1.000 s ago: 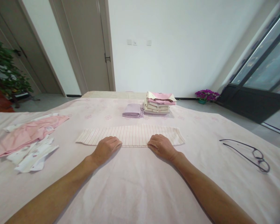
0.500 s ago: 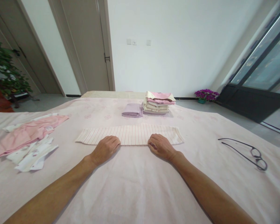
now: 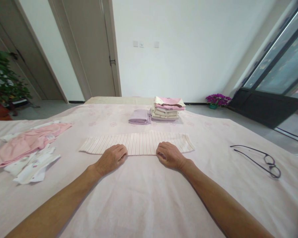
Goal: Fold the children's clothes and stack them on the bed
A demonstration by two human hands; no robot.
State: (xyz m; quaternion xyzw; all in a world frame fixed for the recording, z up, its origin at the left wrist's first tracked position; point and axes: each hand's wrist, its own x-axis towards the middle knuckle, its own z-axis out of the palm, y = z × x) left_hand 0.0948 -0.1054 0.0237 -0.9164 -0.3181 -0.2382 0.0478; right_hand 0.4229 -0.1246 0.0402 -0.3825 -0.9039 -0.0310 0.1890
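Note:
A striped cream garment (image 3: 139, 142), folded into a long narrow band, lies across the pink bedsheet (image 3: 144, 198) in front of me. My left hand (image 3: 111, 158) rests on its near edge left of centre, fingers curled onto the cloth. My right hand (image 3: 169, 154) rests on the near edge right of centre, fingers also curled and gripping the hem. Both forearms reach in from the bottom of the view.
A stack of folded clothes (image 3: 167, 108) and a folded lilac piece (image 3: 139, 116) sit further back. Loose pink and white garments (image 3: 27, 148) lie at the left. Black glasses (image 3: 259, 158) lie at the right. A potted plant (image 3: 2, 79) and purple flowers (image 3: 217, 99) stand on the floor.
The view has shifted slightly to the right; both hands stay on the near edge of the striped garment with hardly any movement.

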